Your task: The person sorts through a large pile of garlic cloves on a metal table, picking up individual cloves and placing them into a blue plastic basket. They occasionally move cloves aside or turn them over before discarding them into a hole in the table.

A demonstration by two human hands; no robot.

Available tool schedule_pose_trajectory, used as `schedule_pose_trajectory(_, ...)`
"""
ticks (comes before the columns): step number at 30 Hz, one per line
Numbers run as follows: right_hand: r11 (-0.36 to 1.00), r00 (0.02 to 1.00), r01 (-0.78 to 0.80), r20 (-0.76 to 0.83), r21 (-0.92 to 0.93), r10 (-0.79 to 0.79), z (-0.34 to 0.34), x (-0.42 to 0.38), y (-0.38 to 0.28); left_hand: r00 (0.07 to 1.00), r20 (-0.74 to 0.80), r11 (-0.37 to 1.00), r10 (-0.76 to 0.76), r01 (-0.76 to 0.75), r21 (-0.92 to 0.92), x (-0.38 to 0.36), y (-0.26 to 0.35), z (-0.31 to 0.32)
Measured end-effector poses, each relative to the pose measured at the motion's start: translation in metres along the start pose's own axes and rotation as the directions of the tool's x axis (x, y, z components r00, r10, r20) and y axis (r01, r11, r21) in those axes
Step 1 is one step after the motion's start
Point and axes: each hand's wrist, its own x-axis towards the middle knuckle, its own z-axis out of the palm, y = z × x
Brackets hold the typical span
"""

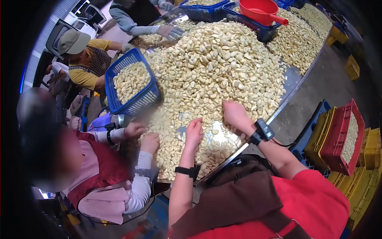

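A large heap of cream-coloured, flat oval pieces (223, 59), like big beans or peeled cloves, covers the metal table (232, 139). My left hand (193, 132) is above the thin layer at the near edge, its fingers curled together; whether a piece is inside cannot be seen. To its right, my right hand (235, 114) reaches to the foot of the heap with fingers bent down against the pieces. Its fingertips are mostly hidden, so what they pinch does not show. Bare metal shows between and below my hands.
Beside me on the left, a co-worker's hands (149, 142) are at the same layer. A blue basket (153, 93) of pieces stands at the table's left edge. Farther back, a gloved hand (170, 32) touches the heap. A red scoop (258, 10) rests on a basket; a red crate (332, 139) stands right.
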Motion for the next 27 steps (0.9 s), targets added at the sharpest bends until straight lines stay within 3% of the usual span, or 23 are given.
schedule_pose_trajectory(1,0.997,0.997,0.031,0.076,-0.071,-0.026,0.008,-0.019,-0.012,1.0,0.008,1.0,-0.008,0.008,-0.001,0.019,-0.013,0.005)
schedule_pose_trajectory(2,0.998,0.963,-0.005,0.268,-0.063,0.022,0.006,-0.036,-0.034,0.981,0.043,0.946,0.188,-0.193,0.26,0.048,-0.038,0.007)
schedule_pose_trajectory(3,0.983,0.913,0.158,0.393,-0.088,-0.111,0.024,-0.048,-0.038,0.923,0.127,0.786,0.363,-0.377,0.491,0.064,-0.051,0.009)
schedule_pose_trajectory(4,0.985,0.882,0.171,0.447,-0.014,-0.147,0.046,-0.06,-0.046,0.924,0.129,0.786,0.36,-0.375,0.491,0.063,-0.046,0.01)
schedule_pose_trajectory(6,0.979,0.835,0.177,0.511,0.103,-0.204,0.044,-0.073,-0.059,0.919,0.059,0.367,0.389,-0.214,0.905,0.054,-0.023,0.004)
schedule_pose_trajectory(7,0.98,0.832,0.169,0.518,0.105,-0.199,0.043,-0.073,-0.054,0.949,-0.043,0.355,0.311,-0.074,0.932,0.048,-0.015,-0.005)
schedule_pose_trajectory(8,0.935,0.811,0.188,0.489,0.3,-0.32,0.042,-0.07,-0.045,0.921,-0.124,0.297,0.369,0.01,0.955,0.047,-0.018,-0.022)
schedule_pose_trajectory(9,0.852,0.791,0.202,0.433,0.483,-0.433,0.039,-0.063,-0.036,0.917,-0.145,0.333,0.373,0.013,0.943,0.04,-0.018,-0.048)
schedule_pose_trajectory(10,0.893,0.837,-0.042,0.504,0.448,-0.213,0.014,-0.056,-0.036,0.911,-0.187,0.352,0.367,0.05,0.935,0.031,-0.014,-0.069)
schedule_pose_trajectory(11,0.861,0.883,-0.087,0.438,0.502,-0.167,0.016,-0.048,-0.017,0.878,-0.238,0.277,0.416,0.128,0.952,0.028,-0.023,-0.086)
schedule_pose_trajectory(12,0.735,0.798,-0.447,0.599,0.51,0.07,-0.025,-0.037,-0.019,0.877,-0.29,0.306,0.384,0.176,0.936,0.019,-0.02,-0.085)
schedule_pose_trajectory(13,0.679,0.898,-0.385,0.424,0.626,0.118,-0.011,-0.027,-0.004,0.872,-0.344,0.334,0.348,0.228,0.915,0.006,-0.013,-0.083)
schedule_pose_trajectory(14,0.718,0.897,-0.404,0.398,0.567,0.191,-0.032,-0.017,-0.013,0.888,-0.319,0.396,0.33,0.177,0.901,-0.001,-0.013,-0.077)
schedule_pose_trajectory(15,0.899,0.992,-0.072,0.126,0.431,0.019,-0.008,-0.004,-0.002,0.902,-0.294,0.457,0.316,0.127,0.88,-0.008,-0.014,-0.064)
schedule_pose_trajectory(16,0.973,0.996,0.009,0.083,0.23,-0.029,-0.006,0.004,-0.008,0.943,-0.268,0.625,0.198,0.09,0.776,-0.023,-0.005,-0.038)
schedule_pose_trajectory(17,0.996,0.995,0.088,0.051,0.016,-0.088,-0.003,0.009,-0.019,0.925,-0.089,0.463,0.369,-0.1,0.881,-0.015,-0.029,-0.032)
schedule_pose_trajectory(19,0.991,0.991,0.134,-0.024,0.003,-0.134,0.027,0.019,-0.028,0.964,0.116,0.428,0.24,-0.213,0.878,-0.023,-0.039,-0.002)
schedule_pose_trajectory(20,0.985,0.98,0.172,-0.102,-0.014,-0.173,0.042,0.021,-0.027,0.98,0.15,0.377,0.127,-0.188,0.907,-0.024,-0.046,0.001)
schedule_pose_trajectory(25,0.984,0.983,0.178,0.047,0.021,-0.179,0.035,0.016,-0.021,0.976,0.099,0.553,0.192,-0.191,0.811,-0.026,-0.057,-0.012)
schedule_pose_trajectory(27,0.99,0.99,0.136,0.028,0.018,-0.137,0.035,0.012,-0.023,0.938,0.002,0.732,0.347,-0.272,0.624,-0.019,-0.056,-0.013)
